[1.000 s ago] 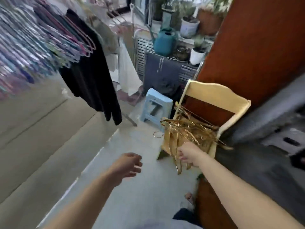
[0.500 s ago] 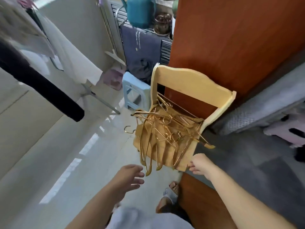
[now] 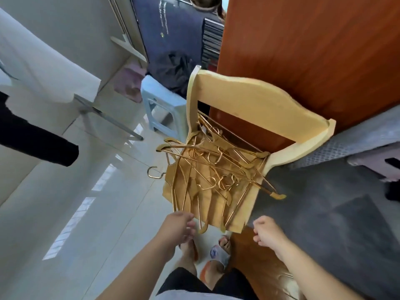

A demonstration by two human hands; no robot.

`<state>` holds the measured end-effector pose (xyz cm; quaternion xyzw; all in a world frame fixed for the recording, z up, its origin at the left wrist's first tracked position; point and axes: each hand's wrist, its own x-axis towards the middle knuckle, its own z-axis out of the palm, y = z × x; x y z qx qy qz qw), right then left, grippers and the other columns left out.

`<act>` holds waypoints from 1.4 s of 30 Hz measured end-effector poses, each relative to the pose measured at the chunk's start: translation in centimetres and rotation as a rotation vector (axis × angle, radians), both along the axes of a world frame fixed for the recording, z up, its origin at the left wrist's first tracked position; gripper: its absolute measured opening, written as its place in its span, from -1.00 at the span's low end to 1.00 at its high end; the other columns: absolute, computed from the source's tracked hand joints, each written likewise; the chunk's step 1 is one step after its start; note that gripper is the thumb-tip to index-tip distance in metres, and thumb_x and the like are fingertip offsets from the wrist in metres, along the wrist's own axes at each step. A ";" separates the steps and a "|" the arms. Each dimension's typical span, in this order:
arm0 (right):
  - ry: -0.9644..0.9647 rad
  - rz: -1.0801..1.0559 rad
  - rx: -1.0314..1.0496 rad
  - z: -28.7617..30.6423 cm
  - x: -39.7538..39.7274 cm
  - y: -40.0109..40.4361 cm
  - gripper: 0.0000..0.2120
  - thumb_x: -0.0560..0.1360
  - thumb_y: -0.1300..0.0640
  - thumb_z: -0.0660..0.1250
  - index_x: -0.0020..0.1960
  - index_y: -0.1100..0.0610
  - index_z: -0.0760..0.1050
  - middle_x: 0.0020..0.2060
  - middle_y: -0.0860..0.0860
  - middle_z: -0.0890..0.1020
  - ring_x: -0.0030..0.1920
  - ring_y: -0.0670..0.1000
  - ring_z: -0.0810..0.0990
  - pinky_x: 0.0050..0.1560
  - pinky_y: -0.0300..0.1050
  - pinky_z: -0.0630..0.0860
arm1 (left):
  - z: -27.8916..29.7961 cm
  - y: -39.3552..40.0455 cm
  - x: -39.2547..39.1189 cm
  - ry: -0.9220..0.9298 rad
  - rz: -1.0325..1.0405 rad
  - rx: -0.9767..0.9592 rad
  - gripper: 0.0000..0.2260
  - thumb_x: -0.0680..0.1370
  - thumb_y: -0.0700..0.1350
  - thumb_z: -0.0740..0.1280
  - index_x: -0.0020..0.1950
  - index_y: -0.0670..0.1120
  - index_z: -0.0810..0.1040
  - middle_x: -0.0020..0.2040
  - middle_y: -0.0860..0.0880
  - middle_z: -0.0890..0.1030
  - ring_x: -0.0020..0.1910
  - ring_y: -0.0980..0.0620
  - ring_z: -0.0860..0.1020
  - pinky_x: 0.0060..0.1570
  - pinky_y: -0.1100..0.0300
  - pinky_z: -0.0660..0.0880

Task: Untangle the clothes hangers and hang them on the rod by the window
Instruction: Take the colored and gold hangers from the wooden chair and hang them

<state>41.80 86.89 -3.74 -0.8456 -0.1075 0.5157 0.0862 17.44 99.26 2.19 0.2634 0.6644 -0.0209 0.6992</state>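
Observation:
A tangled heap of gold metal hangers [image 3: 213,169] lies on the seat of a pale yellow wooden chair [image 3: 259,105]. One hook [image 3: 152,172] sticks out over the seat's left edge. My left hand [image 3: 177,227] hovers at the seat's front left corner, fingers relaxed, just short of the hanger ends that overhang the edge. My right hand [image 3: 267,231] is at the front right corner, fingers loosely curled, holding nothing. The rod by the window is out of view.
A light blue plastic stool [image 3: 160,105] stands left of the chair. A brown wooden panel [image 3: 303,50] rises behind it, and a grey bed edge [image 3: 357,135] lies right. White cloth [image 3: 43,68] and a black sleeve [image 3: 36,144] hang at left. My feet [image 3: 207,245] stand below the seat.
My head has tilted down and nearer to the chair, so the hanging clothes slid out of view. My right hand has let go of the hangers and drawn back to the seat's corner.

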 end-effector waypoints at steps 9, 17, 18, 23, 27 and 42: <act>-0.244 0.446 -0.082 -5.0 3.6 7.6 -0.80 0.64 0.18 0.15 0.13 0.04 0.52 0.13 0.04 0.60 0.07 0.06 0.52 0.07 -0.06 0.53 | -7.0 6.6 1.8 0.088 -0.207 0.038 -0.82 0.66 -0.12 0.24 0.07 -0.14 0.62 -0.14 -0.12 0.64 -0.25 -0.02 0.59 -0.17 0.10 0.52; -0.480 0.699 0.123 -11.7 9.0 22.1 -0.36 0.58 0.23 0.32 0.58 0.01 0.16 0.51 0.09 0.33 0.48 0.15 0.34 0.38 0.11 0.43 | -11.5 8.1 2.7 0.218 -0.124 0.096 -0.82 0.66 -0.09 0.21 0.05 -0.01 0.62 -0.05 -0.05 0.68 -0.13 0.00 0.68 -0.09 0.09 0.57; -0.490 0.750 0.120 -12.7 9.1 23.1 -0.32 0.57 0.24 0.33 0.60 0.01 0.13 0.53 0.08 0.30 0.52 0.15 0.27 0.43 0.13 0.37 | -11.7 7.8 2.8 0.216 -0.089 0.080 -0.82 0.66 -0.10 0.22 0.04 -0.02 0.62 -0.07 -0.06 0.68 -0.16 0.01 0.66 -0.09 0.10 0.57; -0.591 0.952 0.141 -16.3 9.5 25.4 -0.37 0.55 0.24 0.33 0.56 0.05 0.20 0.43 0.12 0.44 0.42 0.16 0.41 0.33 0.11 0.48 | -12.9 6.3 2.5 0.243 -0.077 0.045 -0.82 0.65 -0.08 0.22 0.03 -0.01 0.63 -0.06 -0.07 0.67 -0.08 -0.07 0.68 0.04 -0.01 0.61; -0.743 1.083 0.226 -15.8 9.9 25.0 -0.53 0.48 0.28 0.43 0.35 0.11 0.41 0.16 0.10 0.60 0.12 0.10 0.63 0.04 -0.05 0.60 | -12.6 5.5 2.1 0.240 -0.094 0.031 -0.82 0.65 -0.11 0.21 0.05 -0.01 0.61 -0.05 -0.09 0.68 -0.12 -0.03 0.67 -0.11 0.11 0.57; -0.622 0.928 0.304 -8.8 8.2 22.0 -0.65 0.53 0.27 0.40 0.29 0.09 0.49 0.14 0.03 0.63 0.10 0.08 0.63 -0.09 -0.09 0.56 | -11.1 5.0 2.6 0.153 -0.123 0.016 -0.84 0.63 -0.18 0.25 0.02 -0.06 0.64 -0.10 -0.09 0.66 -0.21 0.00 0.65 -0.12 0.12 0.56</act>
